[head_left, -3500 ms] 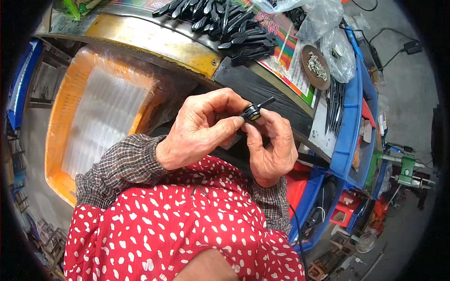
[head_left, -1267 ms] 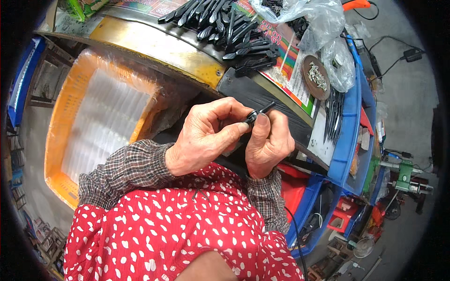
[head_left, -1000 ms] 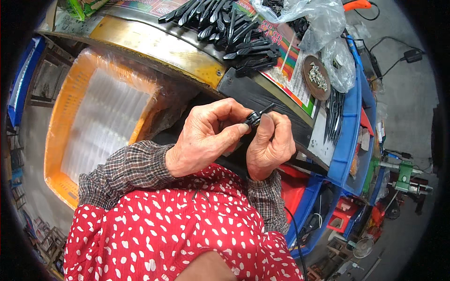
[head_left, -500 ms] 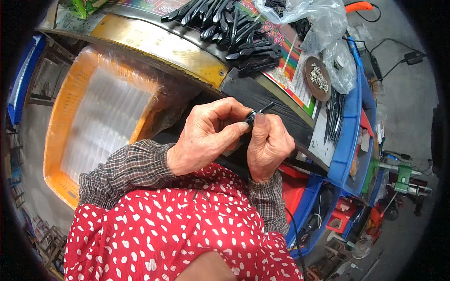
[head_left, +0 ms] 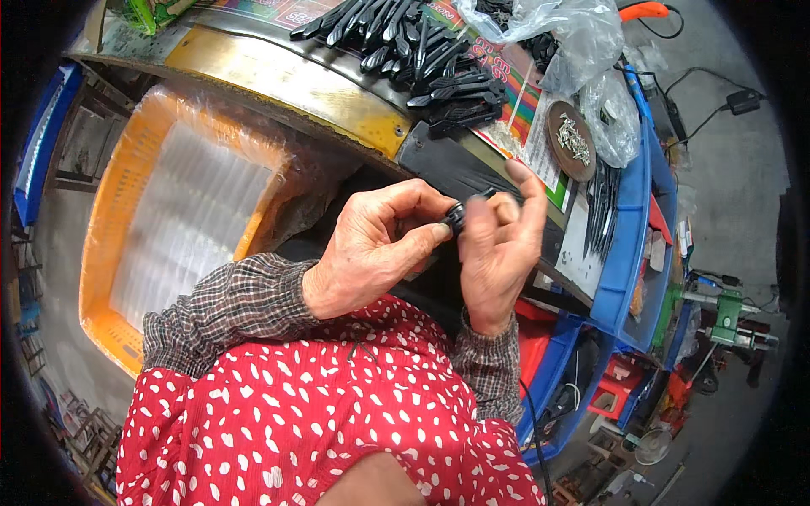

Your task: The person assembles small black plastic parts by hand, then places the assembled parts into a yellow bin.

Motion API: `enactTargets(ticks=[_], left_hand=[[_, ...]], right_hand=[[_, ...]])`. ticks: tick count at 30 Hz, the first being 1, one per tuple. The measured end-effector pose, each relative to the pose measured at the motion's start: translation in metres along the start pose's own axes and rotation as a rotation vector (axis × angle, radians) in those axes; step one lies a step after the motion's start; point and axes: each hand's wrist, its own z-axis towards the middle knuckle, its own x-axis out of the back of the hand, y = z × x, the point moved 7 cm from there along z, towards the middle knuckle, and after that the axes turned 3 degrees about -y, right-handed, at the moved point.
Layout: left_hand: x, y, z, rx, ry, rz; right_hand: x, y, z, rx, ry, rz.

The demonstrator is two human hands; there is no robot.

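My left hand (head_left: 364, 244) pinches a small black plastic part (head_left: 456, 218) between thumb and fingertips, above my lap. A dark narrow tip of it shows past the fingers, but its exact kind is hard to make out. Close beside it on the right is my right hand (head_left: 499, 261), its index finger raised and its thumb blurred by motion. Thumb and index finger are apart there, and the other fingers curl near the part's far end. On the table ahead lies a heap of black plastic pieces (head_left: 430, 72). A round brown dish (head_left: 557, 126) holds small silvery metal pieces (head_left: 574, 142).
An orange crate (head_left: 101, 270) lined with clear plastic stands at the left, below the metal-edged table (head_left: 287, 72). Thin black strips (head_left: 602, 207) lie by the dish, near clear plastic bags (head_left: 609, 118). Blue bins (head_left: 620, 278) flank the table's right side.
My right hand has let its thumb-and-index pinch go, raised the index finger and shifted slightly right. My left hand keeps its hold on the black part, almost unmoved.
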Motion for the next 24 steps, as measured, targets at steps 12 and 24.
enactTargets(ticks=[12, 24], left_hand=[[-0.001, 0.006, -0.002, 0.003, 0.039, 0.069], [-0.003, 0.012, -0.003, -0.038, 0.01, 0.091]], right_hand=[[0.015, 0.0, 0.002, 0.022, 0.036, 0.058], [-0.005, -0.003, -0.01, 0.19, -0.151, -0.118]])
